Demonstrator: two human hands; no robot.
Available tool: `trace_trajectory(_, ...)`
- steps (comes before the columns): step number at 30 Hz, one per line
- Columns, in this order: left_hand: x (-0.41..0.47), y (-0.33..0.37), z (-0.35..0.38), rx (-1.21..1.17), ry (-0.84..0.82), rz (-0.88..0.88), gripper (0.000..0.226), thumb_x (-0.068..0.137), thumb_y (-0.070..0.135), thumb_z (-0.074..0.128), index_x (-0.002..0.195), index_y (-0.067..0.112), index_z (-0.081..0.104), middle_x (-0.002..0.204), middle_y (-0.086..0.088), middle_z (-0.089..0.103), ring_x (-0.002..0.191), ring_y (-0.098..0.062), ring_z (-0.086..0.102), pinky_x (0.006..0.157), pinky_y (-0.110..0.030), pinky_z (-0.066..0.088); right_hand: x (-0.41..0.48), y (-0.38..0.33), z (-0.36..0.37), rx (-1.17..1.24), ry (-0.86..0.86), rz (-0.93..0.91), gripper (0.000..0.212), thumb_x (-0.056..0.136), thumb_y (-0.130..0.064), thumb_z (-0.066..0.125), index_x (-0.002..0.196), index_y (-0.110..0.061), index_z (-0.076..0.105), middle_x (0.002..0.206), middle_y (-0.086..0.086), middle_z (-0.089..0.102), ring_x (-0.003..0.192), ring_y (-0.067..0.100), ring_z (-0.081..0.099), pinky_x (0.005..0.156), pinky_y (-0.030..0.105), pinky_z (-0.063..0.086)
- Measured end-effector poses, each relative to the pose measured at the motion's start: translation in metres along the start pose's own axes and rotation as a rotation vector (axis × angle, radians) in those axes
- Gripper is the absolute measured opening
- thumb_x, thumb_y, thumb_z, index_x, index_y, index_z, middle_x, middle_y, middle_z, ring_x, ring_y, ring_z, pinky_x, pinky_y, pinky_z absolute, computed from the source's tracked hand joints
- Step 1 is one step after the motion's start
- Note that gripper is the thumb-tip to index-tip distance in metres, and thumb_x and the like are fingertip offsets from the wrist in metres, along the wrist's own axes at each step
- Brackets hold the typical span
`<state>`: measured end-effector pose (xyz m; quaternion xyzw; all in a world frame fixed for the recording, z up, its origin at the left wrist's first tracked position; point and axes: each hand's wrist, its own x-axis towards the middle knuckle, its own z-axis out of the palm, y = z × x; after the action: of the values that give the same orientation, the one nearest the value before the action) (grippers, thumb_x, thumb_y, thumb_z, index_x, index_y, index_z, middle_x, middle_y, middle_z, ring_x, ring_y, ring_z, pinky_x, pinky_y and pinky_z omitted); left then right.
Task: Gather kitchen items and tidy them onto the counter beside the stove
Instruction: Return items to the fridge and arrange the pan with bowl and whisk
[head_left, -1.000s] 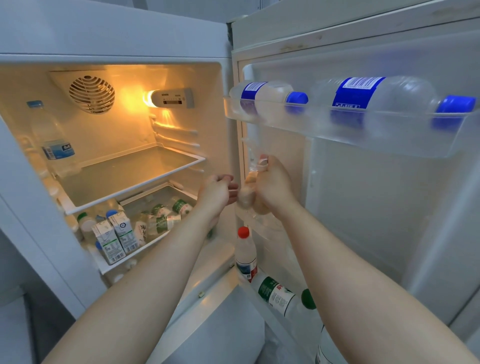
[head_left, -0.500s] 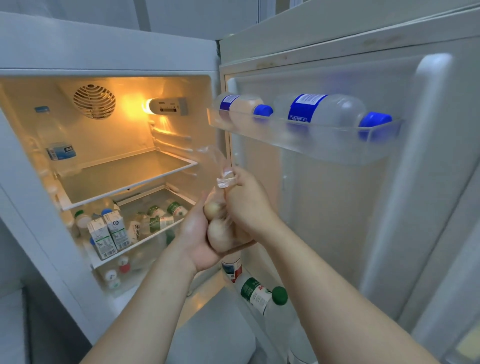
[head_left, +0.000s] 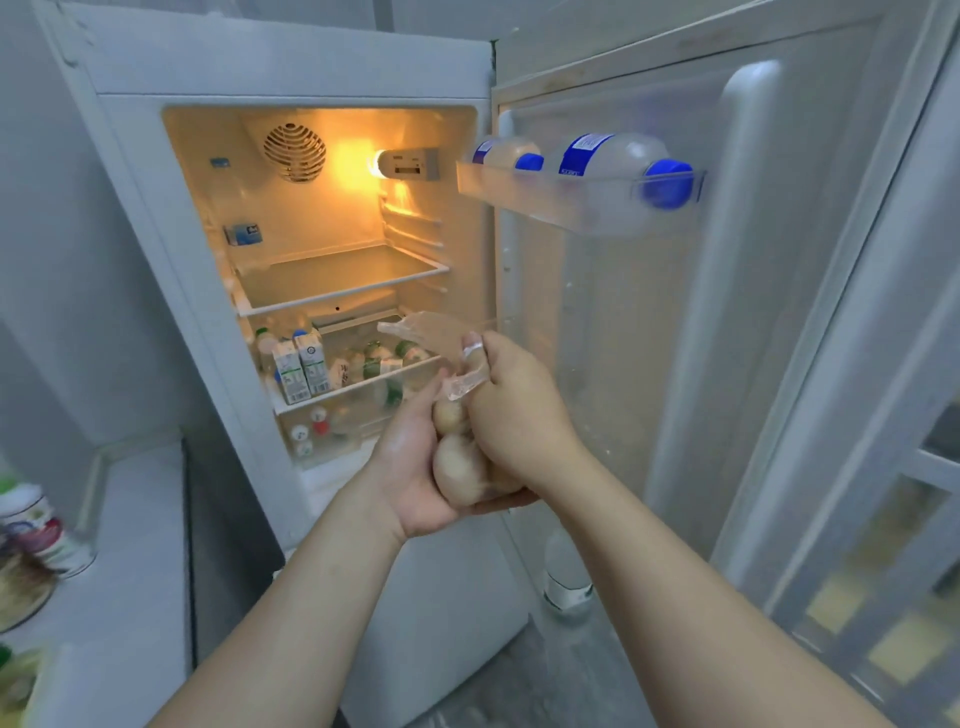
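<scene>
Potatoes, or something round and pale very like them, sit in a clear plastic bag (head_left: 457, 457) at the centre of my feed, in front of the open fridge (head_left: 291, 62). The left hand (head_left: 410, 467) cups the bag from its 7 o'clock side, fingers curled under the lowest lump. The right hand (head_left: 514, 410) grips the gathered neck at the bag's 1 o'clock, with loose film flaring toward 11.

My main worry is that neck. I cannot tell whether it is knotted, and the film looks thin. If the left hand lets go, the whole load hangs from the right hand's grip and could slide out or tear, spilling onto the floor at 6 o'clock.

The door (head_left: 623, 364) stands wide at 3 o'clock, its shelf of blue-capped bottles (head_left: 608, 161) at 2. A careless turn of the right elbow could clip it.

The bench (head_left: 130, 519) at 8 o'clock carries jars (head_left: 36, 525) near its edge, blurred here. Setting the bag down there blind could knock one over. I see no stove from this angle.
</scene>
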<state>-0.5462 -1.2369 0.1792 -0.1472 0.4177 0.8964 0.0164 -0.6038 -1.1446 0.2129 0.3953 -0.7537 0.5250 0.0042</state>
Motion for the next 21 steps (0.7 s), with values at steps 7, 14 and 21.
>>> trace_trajectory(7, -0.037, -0.051, 0.045, 0.094, 0.058, -0.01, 0.059, 0.084, 0.072, 0.05, 0.106, 0.021, 0.072, 0.105, -0.011, 0.073, 0.095, -0.031, 0.07, 0.094, -0.05, 0.049, -0.068, -0.002, -0.035, 0.042, -0.001, 0.02, 0.017, 0.097, -0.019, 0.043, 0.093, -0.025, 0.058, 0.092, -0.001, 0.068, 0.088, 0.021, 0.061, 0.071, 0.032, 0.044)
trace_trajectory(14, -0.052, -0.096, 0.095, 0.152, 0.02, -0.048, 0.055, 0.09, 0.067, 0.045, 0.092, 0.022, 0.076, 0.092, -0.009, 0.074, 0.084, -0.029, 0.071, 0.079, -0.042, 0.055, -0.121, 0.003, -0.086, 0.069, 0.076, 0.056, 0.024, 0.094, -0.014, 0.046, 0.08, -0.034, 0.051, 0.083, -0.011, 0.063, 0.075, 0.004, 0.057, 0.056, 0.011, 0.038)
trace_trajectory(21, -0.032, -0.128, 0.138, 0.624, 0.122, 0.531, 0.024, 0.103, 0.029, 0.05, 0.097, 0.021, 0.072, 0.095, 0.005, 0.075, 0.089, -0.012, 0.07, 0.079, -0.032, 0.048, -0.162, 0.017, -0.147, 0.099, 0.235, 0.089, 0.014, 0.092, -0.021, 0.046, 0.096, -0.023, 0.059, 0.086, -0.006, 0.067, 0.08, 0.012, 0.062, 0.064, 0.023, 0.045)
